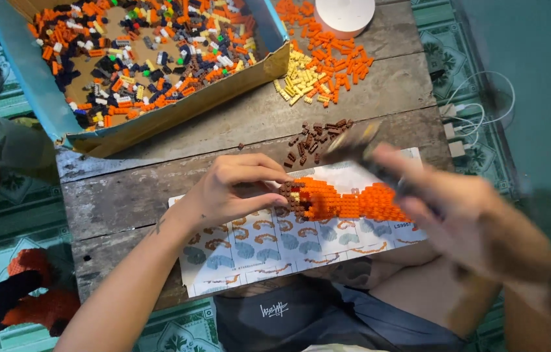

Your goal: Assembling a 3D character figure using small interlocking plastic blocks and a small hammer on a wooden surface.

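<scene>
An orange and brown small-brick model [344,199] lies on a printed instruction sheet [269,251] on a worn wooden table [125,195]. My left hand [236,189] rests on the sheet with its fingertips on the model's brown left end. My right hand [458,215] is blurred, raised over the model's right end, and grips a dark, elongated tool [360,146] that points toward the loose brown bricks [314,138].
A cardboard box [177,107] with blue flaps holds several mixed small bricks at the back left. Piles of orange bricks [337,58] and yellow bricks [301,78] lie beside a white round object [345,14]. Cables and a charger [461,124] lie at right.
</scene>
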